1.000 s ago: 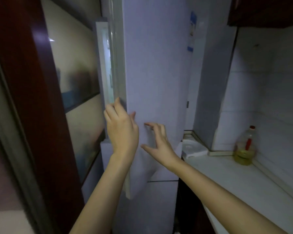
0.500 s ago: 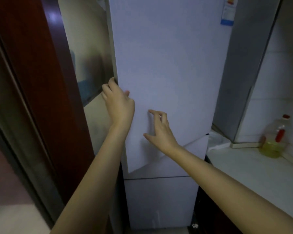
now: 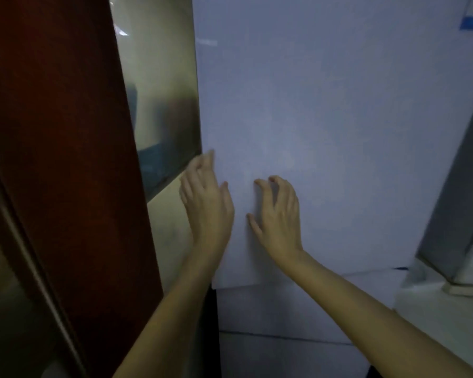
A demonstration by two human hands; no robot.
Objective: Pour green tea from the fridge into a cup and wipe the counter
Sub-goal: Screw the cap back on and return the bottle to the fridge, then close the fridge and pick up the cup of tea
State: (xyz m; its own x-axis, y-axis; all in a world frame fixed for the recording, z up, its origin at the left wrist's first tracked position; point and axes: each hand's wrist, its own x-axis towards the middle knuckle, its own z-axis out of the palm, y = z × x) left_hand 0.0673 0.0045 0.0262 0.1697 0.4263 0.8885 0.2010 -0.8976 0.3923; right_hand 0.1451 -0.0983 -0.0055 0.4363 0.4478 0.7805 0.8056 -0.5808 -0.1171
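Head view: left hand and right hand, fingers spread, pressed on fridge door; fingertips at its left edge could be pinched.

Dim indoor light, bluish cast. I note a glare streak on the glass panel upper left. Left hand smeared by motion blur; fridge door soft, grainy. Wide-angle bending at edges; shadows faint beneath both hands.
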